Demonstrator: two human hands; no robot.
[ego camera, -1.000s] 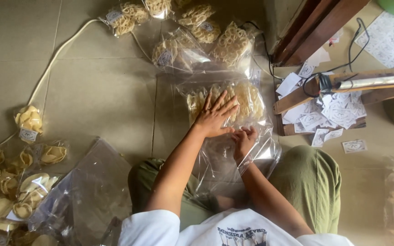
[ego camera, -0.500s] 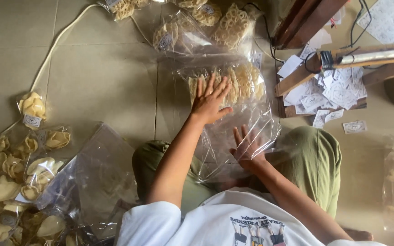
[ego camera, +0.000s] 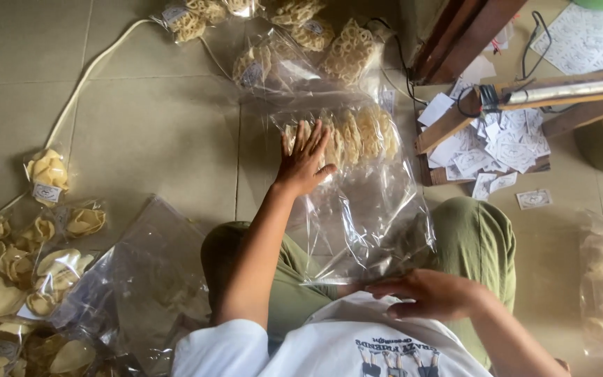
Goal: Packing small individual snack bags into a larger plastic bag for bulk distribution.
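Left hand point(ego camera: 305, 157), fingers spread flat, pins crackers point(ego camera: 357, 132) at the bag's point(ego camera: 364, 216) 12 o'clock end; right hand point(ego camera: 430, 293), loosely open, steadies its 6 o'clock mouth

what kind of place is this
Probably a home snack-packing spot on a tiled floor: small bags of crackers, a large clear plastic bag under the left hand, and loose paper labels.
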